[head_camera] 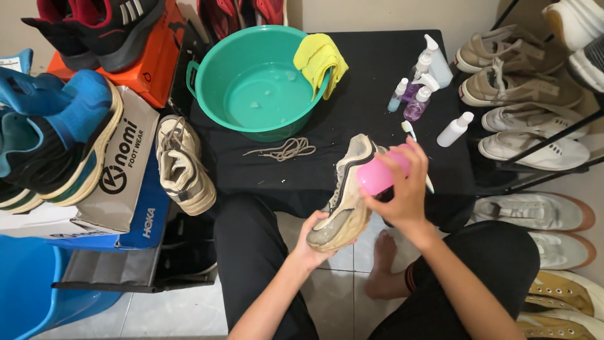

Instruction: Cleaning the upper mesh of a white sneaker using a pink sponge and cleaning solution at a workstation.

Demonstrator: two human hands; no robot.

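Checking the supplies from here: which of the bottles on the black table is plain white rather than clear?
The white bottle, rightmost and nearest the table's right edge. The other bottles, including the purple-tinted spray bottle, stand grouped behind it and are see-through.

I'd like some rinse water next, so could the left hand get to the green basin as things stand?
Probably not freely: the left hand holds the shoe's toe. The path to the basin looks open otherwise.

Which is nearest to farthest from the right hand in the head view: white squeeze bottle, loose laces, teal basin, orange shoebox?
From the right hand:
1. White squeeze bottle, just up and to its right on the black table.
2. Loose laces, to its left, mid-table.
3. Teal basin, far side of the table, upper left.
4. Orange shoebox, off the table, far left.
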